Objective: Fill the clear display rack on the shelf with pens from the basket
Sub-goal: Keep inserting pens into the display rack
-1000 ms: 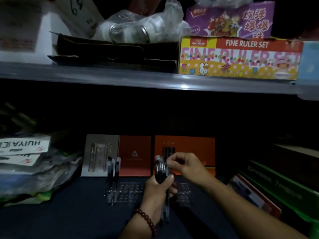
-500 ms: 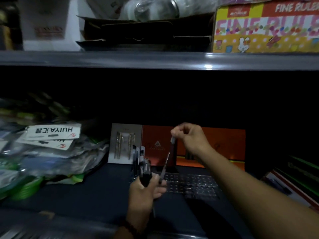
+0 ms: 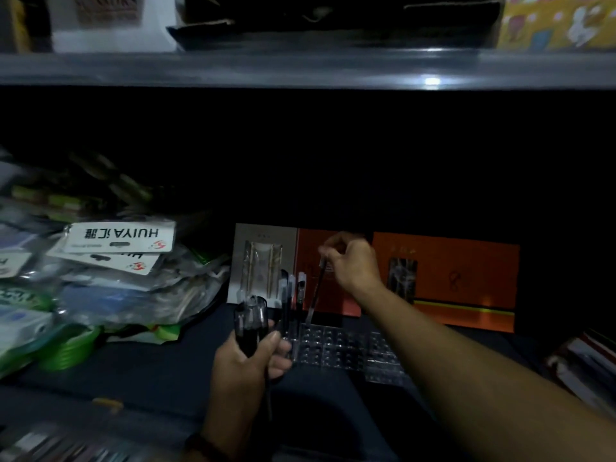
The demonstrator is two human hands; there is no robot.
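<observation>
A clear display rack (image 3: 336, 345) with rows of small holes lies on the dark lower shelf. Several black pens (image 3: 290, 296) with clear caps stand upright in its left end. My left hand (image 3: 248, 360) is in front of the rack, shut on a bundle of black pens (image 3: 250, 323) held caps up. My right hand (image 3: 353, 265) is above the rack, pinching the top of a single pen (image 3: 316, 296) that slants down with its tip at the rack's back left holes. The basket is not in view.
Orange and grey pen gift boxes (image 3: 443, 278) lean behind the rack. A heap of bagged stationery (image 3: 100, 271) fills the shelf's left side, with green tape rolls (image 3: 66, 348) in front. Flat packs (image 3: 583, 365) lie at the right. The upper shelf edge (image 3: 300, 70) runs overhead.
My right hand pulled one pen out of the bundle, lifted it and carried it over to the rack's left end. The view drifted down and right; my left hand kept the bundle.
</observation>
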